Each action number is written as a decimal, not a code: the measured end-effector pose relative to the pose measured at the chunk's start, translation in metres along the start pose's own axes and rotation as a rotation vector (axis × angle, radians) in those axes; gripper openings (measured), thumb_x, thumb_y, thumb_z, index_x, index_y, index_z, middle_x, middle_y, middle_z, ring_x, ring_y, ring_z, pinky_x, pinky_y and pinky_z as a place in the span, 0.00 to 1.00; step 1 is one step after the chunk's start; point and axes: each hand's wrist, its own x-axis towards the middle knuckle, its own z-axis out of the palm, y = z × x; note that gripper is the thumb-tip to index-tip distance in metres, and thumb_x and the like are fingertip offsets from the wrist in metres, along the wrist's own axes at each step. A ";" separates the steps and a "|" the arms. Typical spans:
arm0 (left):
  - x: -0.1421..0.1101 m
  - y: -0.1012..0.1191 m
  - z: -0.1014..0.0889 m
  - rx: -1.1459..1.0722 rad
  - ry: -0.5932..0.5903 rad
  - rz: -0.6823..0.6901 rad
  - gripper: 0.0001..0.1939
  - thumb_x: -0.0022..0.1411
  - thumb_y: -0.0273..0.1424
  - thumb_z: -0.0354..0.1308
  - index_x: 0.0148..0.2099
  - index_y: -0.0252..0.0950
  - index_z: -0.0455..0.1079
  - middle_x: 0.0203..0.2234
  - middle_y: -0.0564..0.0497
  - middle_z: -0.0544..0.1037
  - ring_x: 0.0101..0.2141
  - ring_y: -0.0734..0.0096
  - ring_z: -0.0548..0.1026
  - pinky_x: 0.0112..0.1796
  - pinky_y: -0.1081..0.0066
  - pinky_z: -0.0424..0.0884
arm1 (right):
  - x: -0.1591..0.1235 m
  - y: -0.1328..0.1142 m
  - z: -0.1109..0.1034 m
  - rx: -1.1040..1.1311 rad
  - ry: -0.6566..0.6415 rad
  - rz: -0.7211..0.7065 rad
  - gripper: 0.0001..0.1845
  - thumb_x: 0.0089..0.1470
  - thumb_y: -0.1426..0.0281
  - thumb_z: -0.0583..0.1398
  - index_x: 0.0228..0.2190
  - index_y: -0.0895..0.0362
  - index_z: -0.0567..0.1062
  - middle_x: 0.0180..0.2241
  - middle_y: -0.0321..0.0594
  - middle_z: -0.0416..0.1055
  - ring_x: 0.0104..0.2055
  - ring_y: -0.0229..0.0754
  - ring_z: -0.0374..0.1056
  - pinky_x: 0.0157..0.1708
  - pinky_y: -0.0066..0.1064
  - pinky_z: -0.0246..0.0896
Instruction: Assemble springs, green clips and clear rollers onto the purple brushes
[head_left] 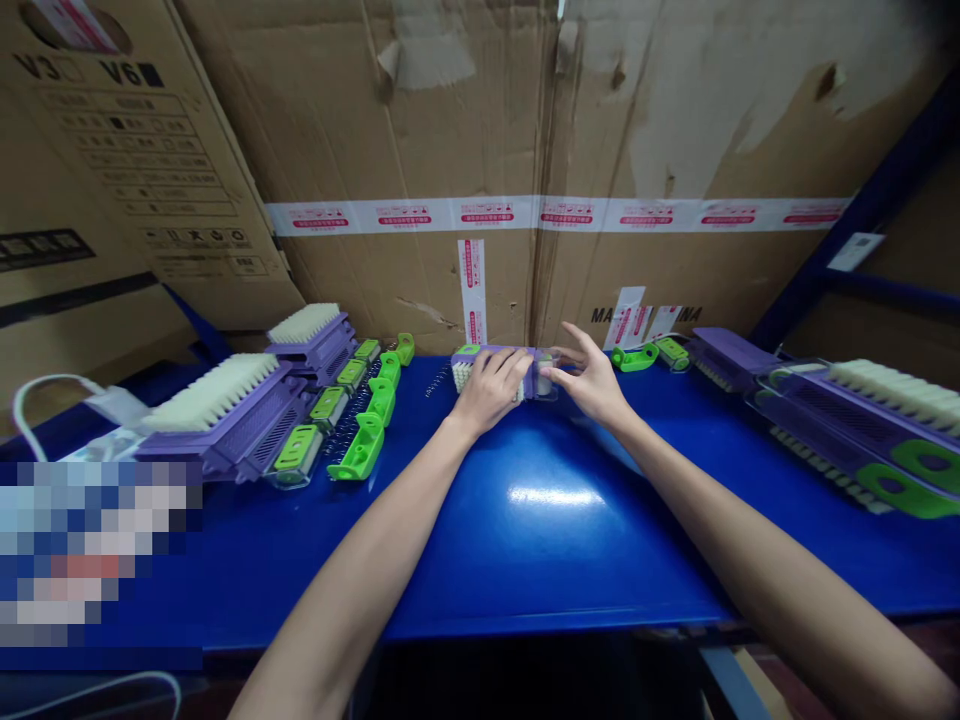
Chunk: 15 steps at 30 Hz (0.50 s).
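Observation:
A purple brush unit (531,384) with cream bristles lies on the blue table near the cardboard. My left hand (491,385) is closed over its top, fingers wrapped across the body and hiding much of it. At the unit's right end is a clear plastic cap (550,388). My right hand (592,378) has its thumb and a fingertip at that cap, with the index finger raised away from it. Nearby on the right are a green plastic bracket (634,358) and a clear cap with a green top (673,352).
Purple brush units (217,425) with cream bristles stand at the left, beside rows of green-topped clear caps (297,452), springs (345,420) and green brackets (361,448). More purple units (832,405) lie at the right. Cardboard (405,130) walls the back; a white cable (49,385) loops at left.

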 end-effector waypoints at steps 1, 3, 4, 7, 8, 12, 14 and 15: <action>0.000 0.000 0.000 0.004 -0.006 0.011 0.27 0.59 0.29 0.54 0.60 0.28 0.58 0.56 0.38 0.68 0.54 0.55 0.65 0.53 0.58 0.59 | 0.000 0.001 0.000 -0.002 -0.002 0.005 0.47 0.40 0.59 0.67 0.60 0.56 0.58 0.43 0.47 0.75 0.41 0.47 0.72 0.45 0.45 0.68; -0.001 -0.001 0.000 0.010 -0.016 0.024 0.27 0.59 0.29 0.54 0.60 0.28 0.57 0.56 0.37 0.68 0.55 0.55 0.65 0.53 0.57 0.59 | -0.001 0.004 0.000 -0.011 -0.001 0.013 0.47 0.40 0.60 0.67 0.60 0.55 0.58 0.43 0.46 0.75 0.42 0.47 0.72 0.46 0.45 0.68; -0.001 -0.001 0.000 0.012 -0.020 0.027 0.27 0.60 0.30 0.53 0.61 0.28 0.57 0.56 0.37 0.68 0.55 0.55 0.65 0.53 0.57 0.59 | -0.001 0.005 0.000 -0.015 -0.002 0.015 0.46 0.40 0.60 0.67 0.60 0.55 0.58 0.43 0.45 0.75 0.43 0.47 0.72 0.47 0.46 0.67; -0.002 0.000 0.001 0.012 -0.024 0.029 0.27 0.61 0.31 0.52 0.62 0.31 0.56 0.55 0.38 0.69 0.55 0.56 0.65 0.53 0.56 0.59 | -0.002 0.006 0.001 -0.032 0.001 0.013 0.45 0.41 0.61 0.66 0.59 0.54 0.60 0.43 0.43 0.76 0.44 0.47 0.72 0.50 0.48 0.65; -0.002 0.000 0.002 0.013 -0.022 0.032 0.27 0.61 0.31 0.52 0.62 0.32 0.55 0.55 0.38 0.69 0.55 0.56 0.65 0.53 0.56 0.59 | -0.002 0.006 0.001 -0.037 0.001 0.014 0.44 0.41 0.62 0.67 0.59 0.54 0.60 0.42 0.43 0.76 0.44 0.47 0.72 0.51 0.48 0.64; -0.001 0.001 0.002 0.034 -0.016 0.037 0.27 0.61 0.31 0.52 0.61 0.31 0.56 0.54 0.38 0.70 0.54 0.55 0.66 0.52 0.57 0.60 | -0.003 0.007 0.002 -0.026 -0.009 0.017 0.43 0.42 0.62 0.66 0.59 0.56 0.61 0.40 0.42 0.77 0.45 0.47 0.72 0.53 0.48 0.62; -0.001 0.001 0.002 0.043 -0.021 0.039 0.27 0.61 0.32 0.52 0.61 0.30 0.57 0.54 0.37 0.70 0.53 0.55 0.67 0.52 0.57 0.60 | -0.002 0.008 0.003 -0.013 -0.013 0.008 0.42 0.42 0.61 0.66 0.58 0.56 0.61 0.40 0.43 0.77 0.44 0.47 0.72 0.52 0.47 0.63; -0.001 0.001 0.002 0.047 -0.026 0.045 0.27 0.62 0.32 0.52 0.61 0.30 0.57 0.54 0.37 0.69 0.54 0.55 0.67 0.52 0.57 0.61 | -0.002 0.009 0.003 -0.013 -0.010 0.004 0.42 0.42 0.61 0.66 0.58 0.56 0.61 0.40 0.43 0.76 0.44 0.46 0.72 0.52 0.47 0.63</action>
